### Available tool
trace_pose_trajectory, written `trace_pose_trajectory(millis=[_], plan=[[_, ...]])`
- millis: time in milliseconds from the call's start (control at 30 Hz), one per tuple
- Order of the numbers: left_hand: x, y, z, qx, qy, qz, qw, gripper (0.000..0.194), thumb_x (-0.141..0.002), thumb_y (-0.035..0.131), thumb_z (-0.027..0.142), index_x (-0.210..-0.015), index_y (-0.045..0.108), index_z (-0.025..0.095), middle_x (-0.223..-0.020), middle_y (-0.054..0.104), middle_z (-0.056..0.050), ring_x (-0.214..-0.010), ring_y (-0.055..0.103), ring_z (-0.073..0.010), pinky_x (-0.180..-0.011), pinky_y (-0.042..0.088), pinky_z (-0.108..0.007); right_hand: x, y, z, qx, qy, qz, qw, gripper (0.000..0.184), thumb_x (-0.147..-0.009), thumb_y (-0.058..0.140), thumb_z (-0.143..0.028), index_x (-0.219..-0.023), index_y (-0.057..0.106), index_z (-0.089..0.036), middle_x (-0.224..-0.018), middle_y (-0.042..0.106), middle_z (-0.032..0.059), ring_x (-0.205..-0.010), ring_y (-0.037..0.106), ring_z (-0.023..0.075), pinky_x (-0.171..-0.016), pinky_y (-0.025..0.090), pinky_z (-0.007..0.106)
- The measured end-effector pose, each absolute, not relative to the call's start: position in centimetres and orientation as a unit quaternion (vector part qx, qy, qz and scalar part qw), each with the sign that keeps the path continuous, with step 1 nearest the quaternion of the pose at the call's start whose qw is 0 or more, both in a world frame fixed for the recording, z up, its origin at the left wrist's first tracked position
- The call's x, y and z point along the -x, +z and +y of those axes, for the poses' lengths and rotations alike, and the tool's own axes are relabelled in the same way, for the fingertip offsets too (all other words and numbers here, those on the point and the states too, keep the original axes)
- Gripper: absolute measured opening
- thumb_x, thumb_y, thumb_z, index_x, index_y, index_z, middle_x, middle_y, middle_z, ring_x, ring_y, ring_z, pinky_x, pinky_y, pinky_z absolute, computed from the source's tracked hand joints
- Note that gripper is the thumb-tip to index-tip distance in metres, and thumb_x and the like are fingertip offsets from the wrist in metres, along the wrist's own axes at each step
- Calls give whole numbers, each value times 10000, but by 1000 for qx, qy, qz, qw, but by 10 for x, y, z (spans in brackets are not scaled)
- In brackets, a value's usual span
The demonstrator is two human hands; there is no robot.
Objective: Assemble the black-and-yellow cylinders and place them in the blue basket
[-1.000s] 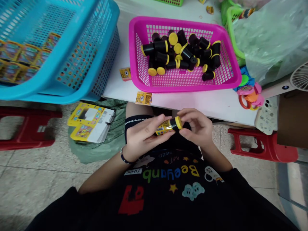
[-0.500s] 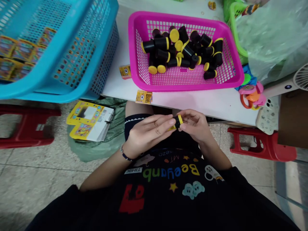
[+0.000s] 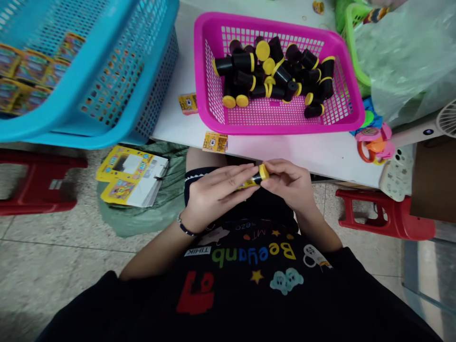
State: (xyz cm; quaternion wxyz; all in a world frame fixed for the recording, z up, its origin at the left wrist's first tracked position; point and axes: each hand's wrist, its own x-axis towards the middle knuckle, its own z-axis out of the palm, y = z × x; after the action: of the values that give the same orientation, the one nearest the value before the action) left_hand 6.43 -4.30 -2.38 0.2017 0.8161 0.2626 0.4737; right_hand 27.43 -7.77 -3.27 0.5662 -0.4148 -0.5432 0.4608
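Note:
Over my lap, both hands hold one small black tube with a yellow cap (image 3: 259, 175) and a yellow printed label round it. My left hand (image 3: 217, 192) lies along the tube's labelled body with fingers stretched over it. My right hand (image 3: 289, 183) pinches the capped end. Just beyond, on the white table (image 3: 313, 152), a pink basket (image 3: 274, 124) holds several unlabelled black tubes with yellow caps (image 3: 274, 76). Two loose yellow stickers (image 3: 215, 141) lie near the table's front edge.
A large blue basket (image 3: 107, 71) with printed packets fills the left. Yellow card sheets (image 3: 131, 175) lie on a green bag on the floor. Red stools (image 3: 384, 218) stand left and right. A green plastic bag (image 3: 402, 52), a fan and toys crowd the right.
The tube has been turned between my hands and lifted slightly toward the table edge; my left fingers now cover more of the label. The view has shifted a little.

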Motion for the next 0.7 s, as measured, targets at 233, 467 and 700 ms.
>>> trace_pose_trajectory(millis=[233,467,700], plan=[[-69,-32,-45,-643,454,390,478,959,-834,925,347,-1658,443,264,-1211,833,-63,-1016,828,-199,-979,661,-260,-266,-30,-80,423,163,-727,516,549,-953,766,-289,-1480,614,-294,-1335,711,95,-1233,714,231,-1005,675,401],[-73,-26,-44,-558,429,364,610,998,-817,936,318,-1664,420,207,-1085,855,-83,-883,819,-184,-837,690,-257,-262,-26,-79,407,59,-816,406,622,-947,707,-253,-1529,486,-255,-1300,725,102,-1233,715,255,-1037,637,466],[-76,-31,-37,-542,385,273,695,856,-846,909,312,-1581,475,255,-1127,811,-55,-895,794,-147,-756,639,-188,-257,-34,-80,390,38,-792,468,724,-858,633,-153,-1552,453,-254,-1277,728,105,-1187,714,268,-1020,621,481]])
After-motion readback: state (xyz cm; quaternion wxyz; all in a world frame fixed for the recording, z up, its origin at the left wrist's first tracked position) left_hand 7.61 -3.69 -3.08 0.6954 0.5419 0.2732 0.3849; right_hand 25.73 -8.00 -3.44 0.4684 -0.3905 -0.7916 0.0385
